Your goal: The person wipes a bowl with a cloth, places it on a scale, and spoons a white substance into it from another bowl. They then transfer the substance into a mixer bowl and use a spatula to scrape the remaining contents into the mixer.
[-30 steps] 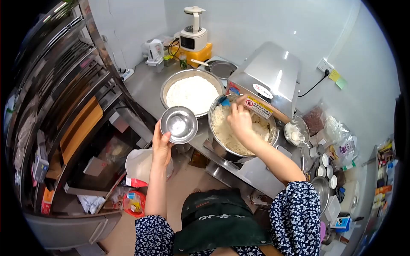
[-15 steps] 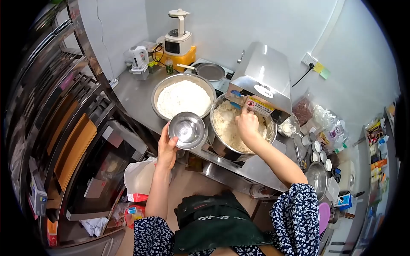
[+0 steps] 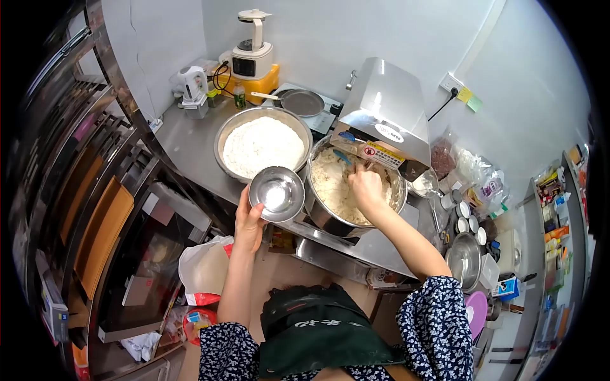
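Note:
My left hand [image 3: 250,223] grips a small, shiny metal bowl [image 3: 277,193] by its left side, thumb over the rim; no contents show in it. My right hand [image 3: 367,189] reaches into the steel mixer bowl [image 3: 325,216], its fingers curled down at the pale, crumbly dough [image 3: 335,184]. Whatever those fingers hold is hidden from me. Close to their left, a blue piece [image 3: 342,157] shows inside the mixer bowl. The small bowl overlaps the front of a wide metal bowl [image 3: 223,160] heaped with white flour [image 3: 264,147].
The mixer's steel head [image 3: 386,105] rises over the far side of its bowl. Behind the flour stand a frying pan [image 3: 302,103] and a white blender [image 3: 251,60]. A tray rack [image 3: 105,238] borders the left; bags, jars and a metal bowl [image 3: 465,259] crowd the right.
The view has shifted slightly, moving the counter things a little left. My right fingers have shifted slightly in the mixer bowl, with more of the blue piece visible. The left hand keeps holding the small bowl.

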{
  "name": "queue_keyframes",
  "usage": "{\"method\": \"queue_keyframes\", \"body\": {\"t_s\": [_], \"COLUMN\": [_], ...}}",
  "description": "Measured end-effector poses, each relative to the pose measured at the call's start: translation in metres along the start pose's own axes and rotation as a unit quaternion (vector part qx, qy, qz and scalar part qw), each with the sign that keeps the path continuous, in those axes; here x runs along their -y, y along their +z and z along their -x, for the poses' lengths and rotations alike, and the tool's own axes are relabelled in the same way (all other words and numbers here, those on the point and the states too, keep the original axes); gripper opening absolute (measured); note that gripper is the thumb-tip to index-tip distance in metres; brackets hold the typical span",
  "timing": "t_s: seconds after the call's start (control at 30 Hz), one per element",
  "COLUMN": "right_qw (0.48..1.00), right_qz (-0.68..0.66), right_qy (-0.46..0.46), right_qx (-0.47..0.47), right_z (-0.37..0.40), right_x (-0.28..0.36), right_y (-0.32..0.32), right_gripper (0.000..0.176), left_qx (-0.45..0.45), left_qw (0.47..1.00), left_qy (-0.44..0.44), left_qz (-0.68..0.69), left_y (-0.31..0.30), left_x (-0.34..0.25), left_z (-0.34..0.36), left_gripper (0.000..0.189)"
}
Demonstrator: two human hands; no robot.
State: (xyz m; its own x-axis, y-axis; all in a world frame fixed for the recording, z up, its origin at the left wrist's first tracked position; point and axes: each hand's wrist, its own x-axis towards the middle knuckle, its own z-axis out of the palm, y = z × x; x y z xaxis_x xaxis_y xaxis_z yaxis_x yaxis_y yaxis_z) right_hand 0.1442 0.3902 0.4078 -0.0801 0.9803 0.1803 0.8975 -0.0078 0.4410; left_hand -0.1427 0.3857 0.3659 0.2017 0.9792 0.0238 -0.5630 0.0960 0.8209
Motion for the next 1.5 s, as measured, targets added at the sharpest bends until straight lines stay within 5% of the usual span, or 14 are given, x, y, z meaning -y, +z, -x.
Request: {"method": "queue_keyframes", "body": {"t_s": [0.13, 0.23, 0.27, 0.5, 0.63, 0.87, 1.0, 1.1, 1.13, 1.23, 1.37, 1.43, 1.5], "right_qw": [0.998, 0.996, 1.000, 0.995, 0.999, 0.970, 0.889, 0.783, 0.694, 0.566, 0.463, 0.388, 0.349], "right_qz": [-0.002, 0.019, -0.011, -0.052, -0.044, -0.217, -0.427, -0.602, -0.696, -0.780, -0.808, -0.830, -0.839], "right_qy": [0.052, 0.059, 0.016, 0.064, 0.015, 0.039, 0.040, 0.112, 0.175, 0.267, 0.342, 0.367, 0.388], "right_qx": [0.023, -0.067, 0.023, -0.046, 0.000, -0.101, -0.163, -0.107, -0.057, -0.009, -0.130, -0.159, -0.152], "right_z": [0.012, 0.010, 0.009, 0.036, 0.038, 0.102, 0.129, 0.153, 0.165, 0.209, 0.276, 0.296, 0.310], "right_x": [-0.006, -0.008, -0.013, -0.014, -0.020, -0.031, -0.043, -0.063, -0.068, -0.090, -0.124, -0.142, -0.152], "right_y": [-0.036, -0.027, -0.021, -0.051, 0.008, -0.108, -0.117, -0.111, -0.107, -0.100, -0.070, -0.057, -0.035], "right_gripper": [0.013, 0.011, 0.011, 0.017, 0.020, 0.046, 0.047, 0.043, 0.038, 0.036, 0.038, 0.042, 0.042], "left_qx": [0.002, -0.015, -0.015, -0.010, 0.010, 0.040, 0.083, 0.103, 0.118, 0.187, 0.305, 0.309, 0.283], "left_qw": [1.000, 1.000, 1.000, 1.000, 1.000, 0.997, 0.992, 0.993, 0.993, 0.978, 0.914, 0.835, 0.824], "left_qy": [0.018, 0.003, -0.001, -0.002, -0.012, 0.049, 0.074, 0.042, -0.008, -0.096, -0.262, -0.449, -0.488], "left_qz": [-0.009, 0.005, 0.007, 0.012, 0.019, -0.033, -0.066, -0.049, -0.032, 0.003, 0.048, 0.076, 0.052], "left_y": [-0.006, -0.007, -0.007, -0.002, 0.010, 0.035, 0.054, 0.075, 0.080, 0.116, 0.162, 0.188, 0.219], "left_x": [-0.006, -0.007, -0.004, -0.003, -0.001, -0.006, -0.008, -0.004, -0.002, 0.007, 0.074, 0.111, 0.145], "left_z": [0.002, 0.005, 0.005, 0.004, 0.001, -0.005, -0.007, -0.003, 0.002, 0.026, 0.073, 0.087, 0.088], "left_gripper": [0.078, 0.079, 0.079, 0.080, 0.078, 0.078, 0.077, 0.074, 0.073, 0.066, 0.060, 0.057, 0.052]}}
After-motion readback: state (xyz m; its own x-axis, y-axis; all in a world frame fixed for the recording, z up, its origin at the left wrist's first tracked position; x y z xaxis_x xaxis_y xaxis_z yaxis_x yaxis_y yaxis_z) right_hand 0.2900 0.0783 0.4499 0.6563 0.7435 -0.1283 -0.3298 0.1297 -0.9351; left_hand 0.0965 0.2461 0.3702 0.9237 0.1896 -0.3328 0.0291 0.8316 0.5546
